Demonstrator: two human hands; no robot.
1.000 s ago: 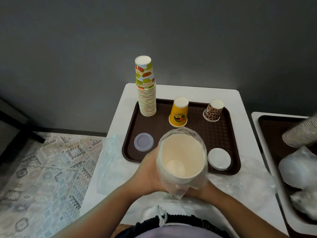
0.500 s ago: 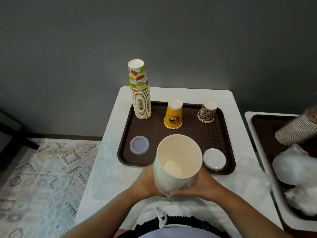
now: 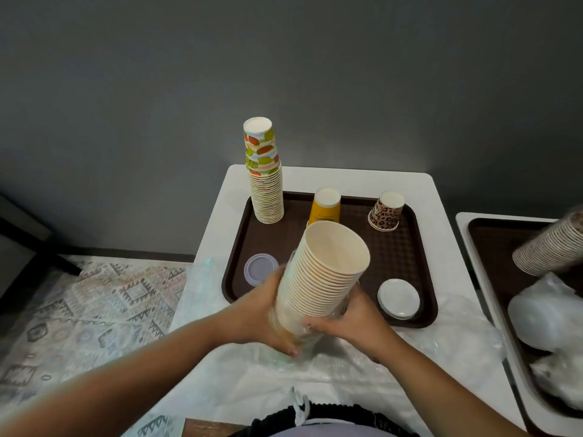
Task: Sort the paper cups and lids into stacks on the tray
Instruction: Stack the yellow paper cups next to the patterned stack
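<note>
Two hands hold a sleeve of nested paper cups (image 3: 325,272) at the centre of the frame, its open mouth tilted toward the camera, over the near edge of the brown tray (image 3: 407,247). The left hand (image 3: 262,313) has its fingers curled round the lower part of the sleeve, where clear plastic wrap (image 3: 284,351) is bunched; the right hand (image 3: 350,320) curls its fingers round the same lower part from the other side.

Judging by what stands on the tray, sorting is only partly done. One tall fruit-print cup stack (image 3: 264,171) stands upside down at the tray's upper left corner. A single yellow cup (image 3: 325,205) and a single leopard-print cup (image 3: 385,211) stand inverted along the far edge, each probably marking a spot for its own stack. A translucent lid (image 3: 258,269) lies at centre left and a white lid (image 3: 399,298) at lower right, each seemingly alone. The held sleeve likely belongs with the yellow cup, though its printed side is barely visible.

Crumpled plastic film (image 3: 441,335) covers the white table (image 3: 347,178) in front of the tray and may catch the sleeve's base. At the right edge of the frame a second tray (image 3: 482,234) holds a leaning cup stack (image 3: 552,250) and bagged white items (image 3: 549,313), which appear not yet sorted.
</note>
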